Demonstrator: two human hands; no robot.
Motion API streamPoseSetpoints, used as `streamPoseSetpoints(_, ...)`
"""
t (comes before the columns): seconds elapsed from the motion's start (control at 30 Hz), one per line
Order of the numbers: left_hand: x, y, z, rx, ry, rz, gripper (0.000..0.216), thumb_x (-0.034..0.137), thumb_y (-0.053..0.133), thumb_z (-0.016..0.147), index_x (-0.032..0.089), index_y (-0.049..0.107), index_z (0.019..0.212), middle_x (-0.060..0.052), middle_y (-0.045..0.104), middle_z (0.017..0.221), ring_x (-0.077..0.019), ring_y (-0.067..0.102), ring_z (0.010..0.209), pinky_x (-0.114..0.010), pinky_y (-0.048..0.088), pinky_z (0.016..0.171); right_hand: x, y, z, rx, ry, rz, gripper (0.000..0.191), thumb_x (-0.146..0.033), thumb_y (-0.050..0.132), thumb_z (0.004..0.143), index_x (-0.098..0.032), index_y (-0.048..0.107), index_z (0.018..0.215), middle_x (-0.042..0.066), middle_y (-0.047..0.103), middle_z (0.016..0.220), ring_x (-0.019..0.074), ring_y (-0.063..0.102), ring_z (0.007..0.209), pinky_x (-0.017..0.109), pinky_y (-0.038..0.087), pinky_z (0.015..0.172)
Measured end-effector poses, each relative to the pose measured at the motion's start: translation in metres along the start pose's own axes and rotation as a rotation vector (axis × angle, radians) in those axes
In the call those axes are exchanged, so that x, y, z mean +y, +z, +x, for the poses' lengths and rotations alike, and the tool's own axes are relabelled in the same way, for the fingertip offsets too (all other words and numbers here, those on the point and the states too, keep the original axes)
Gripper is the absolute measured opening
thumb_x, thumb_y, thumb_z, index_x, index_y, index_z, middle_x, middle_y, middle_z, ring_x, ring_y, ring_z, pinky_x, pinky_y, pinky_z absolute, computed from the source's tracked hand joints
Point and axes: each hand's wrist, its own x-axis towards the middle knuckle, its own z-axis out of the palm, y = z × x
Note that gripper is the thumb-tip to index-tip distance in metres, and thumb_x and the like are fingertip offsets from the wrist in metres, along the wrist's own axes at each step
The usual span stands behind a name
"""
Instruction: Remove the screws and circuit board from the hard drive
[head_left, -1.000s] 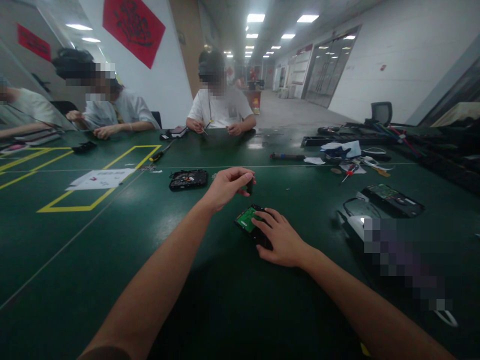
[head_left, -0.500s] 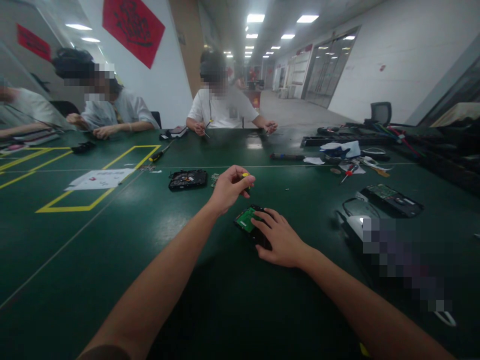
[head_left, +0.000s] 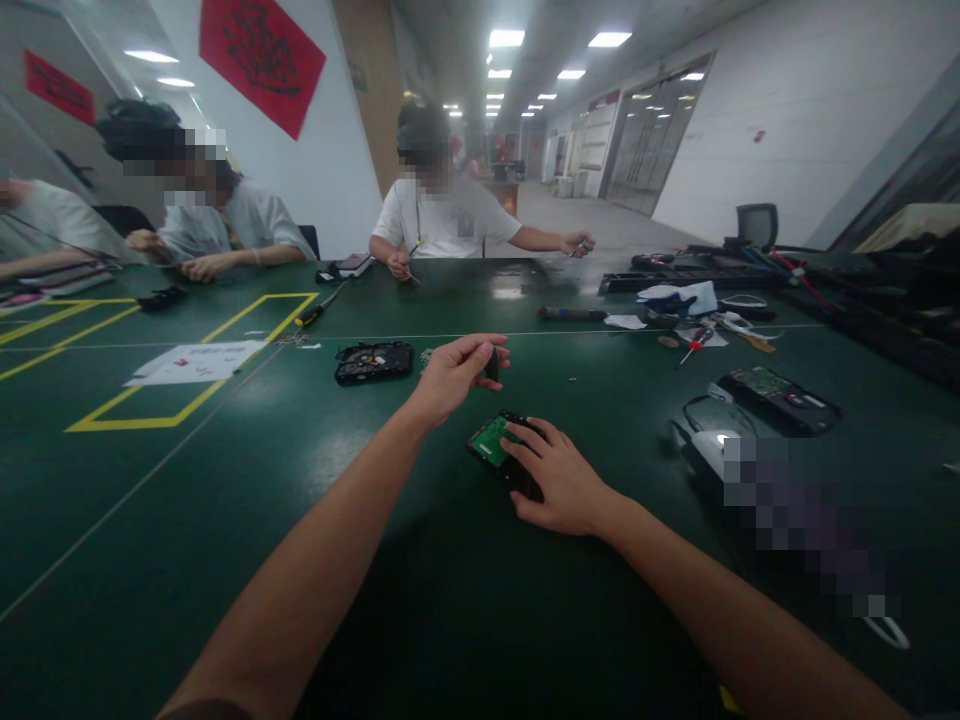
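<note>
My left hand (head_left: 457,372) is pinched shut on the dark handle of a small screwdriver (head_left: 492,364), held upright just above a hard drive (head_left: 495,445). The drive lies on the green table with its green circuit board facing up. My right hand (head_left: 559,480) lies over the drive's right side, fingers spread and pressing it down. The screwdriver's tip is too small to make out.
An opened black drive case (head_left: 373,360) lies beyond my left hand. More drive parts (head_left: 780,392), a red-handled screwdriver (head_left: 696,345) and cloths (head_left: 682,297) are at the right. A white paper (head_left: 196,360) sits in a yellow-taped box. Other people work at the far edge.
My left hand has turned the screwdriver between its fingers, staying above the drive. My right hand has not moved. The person opposite has stretched an arm out to the right.
</note>
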Motion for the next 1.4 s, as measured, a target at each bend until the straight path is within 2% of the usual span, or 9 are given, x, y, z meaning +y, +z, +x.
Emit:
streamPoseSetpoints(0.17,-0.003,0.003,0.0,0.15,0.084,0.212,0.033,0.042,0.084,0.082,0.016,0.066,0.095,-0.001,0.062,0.082,-0.0114,0.061,0.071,-0.019,0.058,0.053,0.002,0.003,0.001,-0.005,0.0,-0.008,0.076,-0.051,0.064,0.09,-0.021,0.046,0.158,0.012,0.034,0.169,0.0425,0.019,0.156,0.064,0.027,0.123)
streamPoseSetpoints(0.3,-0.003,0.005,0.0,0.141,0.127,0.247,0.035,0.04,0.088,0.078,0.017,0.062,0.088,0.001,0.058,0.08,-0.0098,0.059,0.069,-0.016,0.054,0.051,0.002,0.004,0.001,-0.011,-0.005,-0.008,0.076,-0.051,0.063,0.091,-0.02,0.045,0.158,0.012,0.033,0.169,0.0425,0.017,0.156,0.064,0.025,0.123)
streamPoseSetpoints(0.4,0.0,0.007,-0.001,0.052,0.109,0.214,0.032,0.042,0.084,0.082,0.016,0.066,0.092,-0.001,0.062,0.083,-0.0105,0.06,0.069,-0.017,0.054,0.052,0.002,0.004,0.001,-0.018,0.0,-0.011,0.076,-0.053,0.062,0.092,-0.021,0.045,0.159,0.011,0.033,0.17,0.0432,0.017,0.156,0.065,0.025,0.123)
streamPoseSetpoints(0.5,0.001,0.008,-0.001,-0.036,0.059,0.167,0.034,0.045,0.073,0.092,0.015,0.071,0.109,-0.007,0.069,0.095,-0.0153,0.067,0.081,-0.022,0.06,0.059,0.002,0.003,0.0,-0.016,0.005,-0.017,0.077,-0.053,0.063,0.092,-0.022,0.044,0.159,0.011,0.033,0.17,0.0431,0.018,0.156,0.065,0.026,0.123)
streamPoseSetpoints(0.67,-0.002,0.005,-0.001,-0.023,0.069,0.151,0.045,0.044,0.062,0.1,0.019,0.063,0.138,-0.009,0.069,0.103,-0.019,0.069,0.094,-0.025,0.063,0.064,0.001,0.0,0.0,-0.018,0.003,-0.014,0.078,-0.053,0.063,0.091,-0.023,0.042,0.16,0.012,0.034,0.169,0.0432,0.02,0.155,0.064,0.029,0.122)
streamPoseSetpoints(0.9,-0.003,-0.008,0.0,-0.101,-0.043,-0.004,0.037,0.042,0.058,0.101,0.02,0.071,0.128,-0.012,0.07,0.115,-0.0229,0.068,0.103,-0.031,0.066,0.071,0.001,0.0,0.0,-0.02,-0.009,-0.014,0.077,-0.052,0.062,0.092,-0.031,0.038,0.163,0.009,0.032,0.17,0.0448,0.021,0.154,0.068,0.03,0.119)
streamPoseSetpoints(1.07,0.0,-0.009,0.0,-0.059,-0.003,0.032,0.032,0.036,0.062,0.098,0.018,0.073,0.122,-0.013,0.07,0.121,-0.0228,0.068,0.106,-0.029,0.065,0.07,0.0,0.0,0.0,-0.013,-0.022,-0.023,0.077,-0.05,0.065,0.09,-0.029,0.042,0.161,0.011,0.035,0.168,0.0454,0.022,0.153,0.067,0.031,0.118)
streamPoseSetpoints(1.23,0.004,-0.005,-0.001,-0.073,0.02,0.02,0.03,0.034,0.062,0.098,0.018,0.073,0.121,-0.011,0.071,0.113,-0.0215,0.068,0.103,-0.029,0.065,0.07,0.002,0.002,0.0,-0.003,-0.022,-0.023,0.075,-0.049,0.064,0.091,-0.029,0.043,0.16,0.011,0.034,0.168,0.0437,0.022,0.154,0.065,0.029,0.12)
streamPoseSetpoints(1.4,0.007,-0.002,-0.001,-0.08,0.027,0.041,0.026,0.034,0.062,0.099,0.018,0.074,0.116,-0.01,0.071,0.106,-0.0194,0.068,0.098,-0.028,0.065,0.07,0.001,0.003,-0.002,0.039,-0.008,-0.01,0.076,-0.05,0.068,0.089,-0.029,0.046,0.159,0.012,0.01,0.174,0.0444,0.021,0.154,0.064,0.028,0.121)
